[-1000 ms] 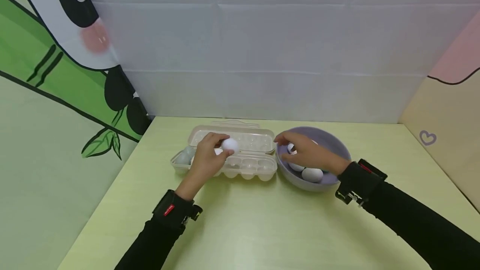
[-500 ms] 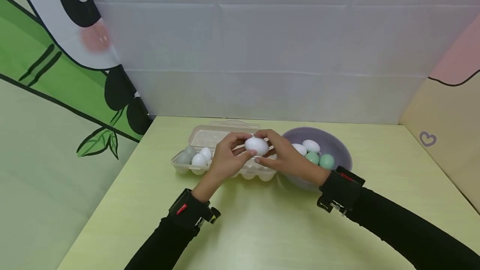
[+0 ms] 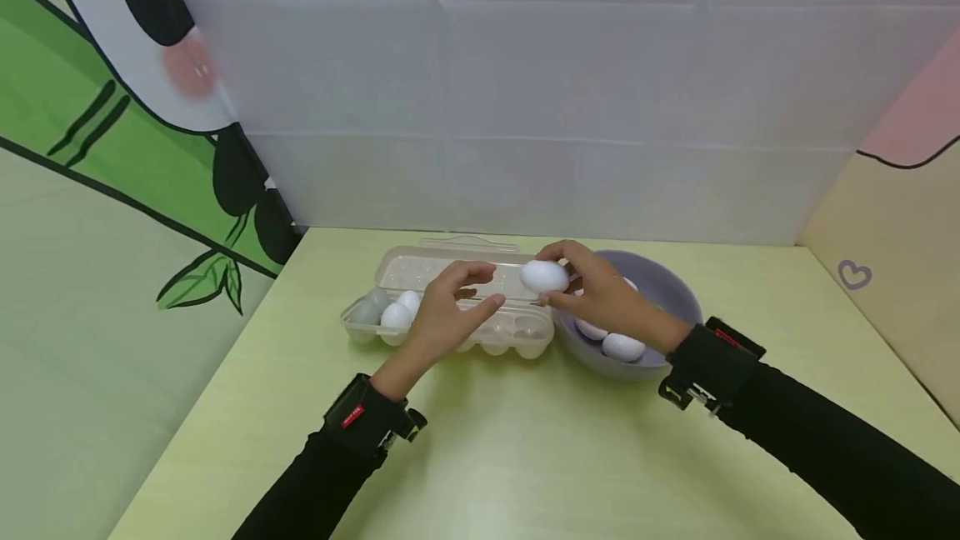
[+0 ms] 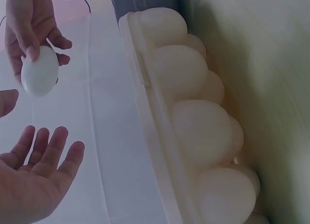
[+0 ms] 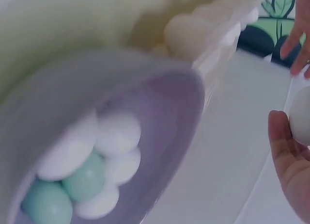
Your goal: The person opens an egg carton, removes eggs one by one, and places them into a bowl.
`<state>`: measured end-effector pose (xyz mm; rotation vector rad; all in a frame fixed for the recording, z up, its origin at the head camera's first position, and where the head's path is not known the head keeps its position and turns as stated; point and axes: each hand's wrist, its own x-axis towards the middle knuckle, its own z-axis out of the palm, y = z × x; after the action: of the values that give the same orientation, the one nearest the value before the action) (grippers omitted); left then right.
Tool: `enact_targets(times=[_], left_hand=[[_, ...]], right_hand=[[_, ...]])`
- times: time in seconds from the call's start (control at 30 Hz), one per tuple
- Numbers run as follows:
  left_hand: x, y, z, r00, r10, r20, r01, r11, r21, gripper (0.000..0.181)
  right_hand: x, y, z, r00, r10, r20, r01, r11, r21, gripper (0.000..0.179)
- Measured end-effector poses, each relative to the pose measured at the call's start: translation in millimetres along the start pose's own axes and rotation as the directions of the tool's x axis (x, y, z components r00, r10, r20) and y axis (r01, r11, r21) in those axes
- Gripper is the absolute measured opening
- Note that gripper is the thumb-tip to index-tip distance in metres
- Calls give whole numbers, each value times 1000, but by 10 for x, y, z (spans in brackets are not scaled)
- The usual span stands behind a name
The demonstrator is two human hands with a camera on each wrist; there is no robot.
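Observation:
A white egg (image 3: 543,276) is pinched between the thumb and fingers of my right hand (image 3: 603,298), held up between the egg carton and the bowl's left rim. My left hand (image 3: 442,315) hovers over the carton with thumb and fingers spread apart and nothing between them; the left wrist view shows its fingers (image 4: 46,158) below the egg. The clear plastic egg carton (image 3: 420,273) lies with its lid back. White eggs (image 3: 396,316) and greyish ones (image 3: 366,312) fill its left end, while cups farther right look vacant. My left hand hides part of the carton.
Right of the carton stands a purple bowl (image 3: 667,277) holding several white eggs (image 3: 624,347) and green eggs (image 5: 85,178). Both sit toward the back of a pale yellow table (image 3: 517,440), before a pale wall sheet (image 3: 555,98).
The left hand held a white egg, then both hands were on an egg over the carton. Now the right hand alone holds it and has moved right; the left fingers have let go.

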<state>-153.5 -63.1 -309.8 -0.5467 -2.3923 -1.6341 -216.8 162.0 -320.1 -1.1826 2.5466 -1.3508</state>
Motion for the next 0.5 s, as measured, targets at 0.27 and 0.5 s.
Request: enact_targets(times=[0.27,0.5], left_hand=[[-103,-153,-198,1000,-21,-20,21,1000,19,31],[-205,-234,-304,999,-32,-23,33,998,45,27]], right_hand=[[-34,204,-292,983,178,-45,-183,972,-147,40],[-140,404,-248,946,324,-6,-318,926,-204,33]])
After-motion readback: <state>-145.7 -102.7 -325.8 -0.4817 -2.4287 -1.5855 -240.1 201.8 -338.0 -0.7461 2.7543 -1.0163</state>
